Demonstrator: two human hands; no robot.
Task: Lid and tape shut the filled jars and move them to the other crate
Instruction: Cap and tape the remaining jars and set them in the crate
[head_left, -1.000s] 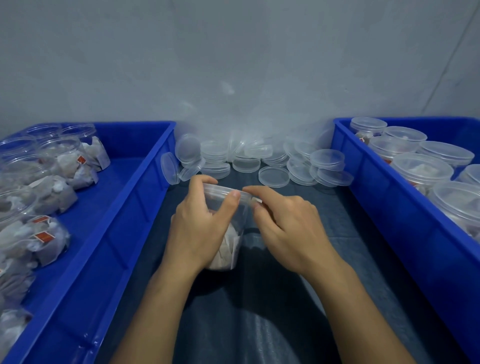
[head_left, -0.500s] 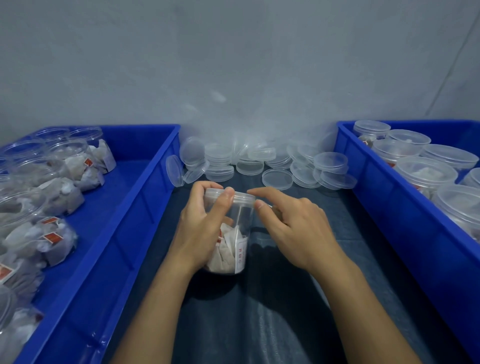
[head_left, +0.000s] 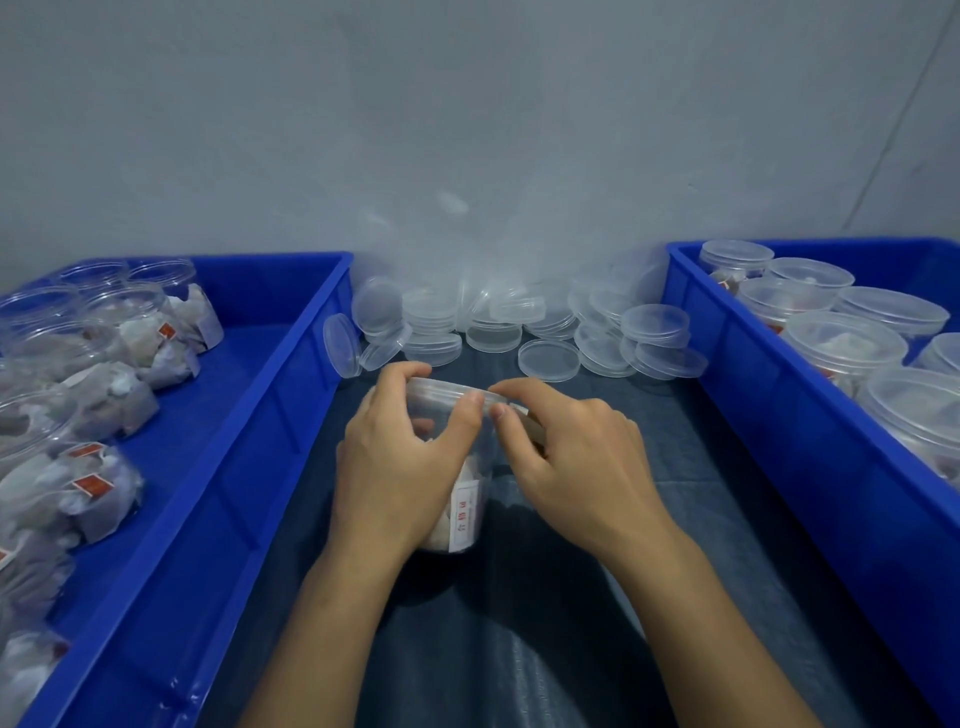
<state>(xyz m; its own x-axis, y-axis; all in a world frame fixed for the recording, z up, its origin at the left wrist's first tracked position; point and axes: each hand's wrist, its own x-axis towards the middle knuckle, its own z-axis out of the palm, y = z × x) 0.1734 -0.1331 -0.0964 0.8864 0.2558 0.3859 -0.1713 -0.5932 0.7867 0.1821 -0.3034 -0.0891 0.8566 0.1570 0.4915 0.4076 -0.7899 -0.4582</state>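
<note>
Jar (head_left: 467, 499) stands upright on the bench (head_left: 597, 649), long axis vertical, lid (head_left: 447, 389) on. My left hand (head_left: 400, 467) wraps its near-left side, thumb on the lid rim. My right hand (head_left: 576, 467) sits just right of it, fingers pinching at the rim seam; the tape there is hard to make out. Lidded-jar crate (head_left: 753, 415) lies right of that hand, so that hand is nearer. Jar's back is hidden.

head view, looking down, close above hands (head_left: 498, 457)
</note>
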